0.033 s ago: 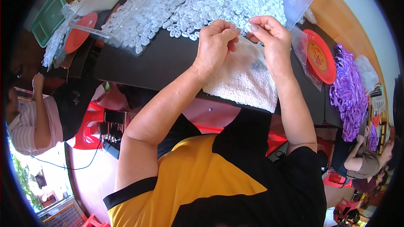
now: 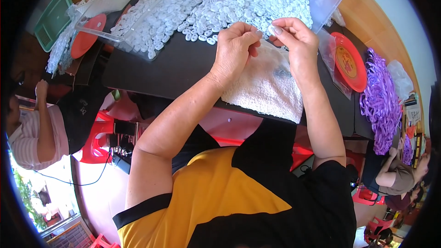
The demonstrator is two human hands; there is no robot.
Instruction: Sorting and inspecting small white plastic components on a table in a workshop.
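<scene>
Both of my hands are raised over a white towel (image 2: 264, 87), fingertips close together. My left hand (image 2: 234, 48) is closed in a pinch, thumb against the forefinger. Whatever it grips is too small to make out. Between the thumb and forefinger of my right hand (image 2: 297, 41) is a small white oval piece (image 2: 271, 30), mostly covered by the fingers. A small grey-blue patch (image 2: 281, 72) shows on the towel, too blurred to name. Just beyond my hands spreads a heap of white oval plastic pieces with holes (image 2: 271, 0).
Clear plastic bins (image 2: 98, 34) lie tipped around the heap on the black table (image 2: 151, 76). Red plates (image 2: 351, 62) flank both sides. Purple ribbons (image 2: 380, 103) hang at the right; a green basket (image 2: 57, 20) stands far left. Other people sit left and right.
</scene>
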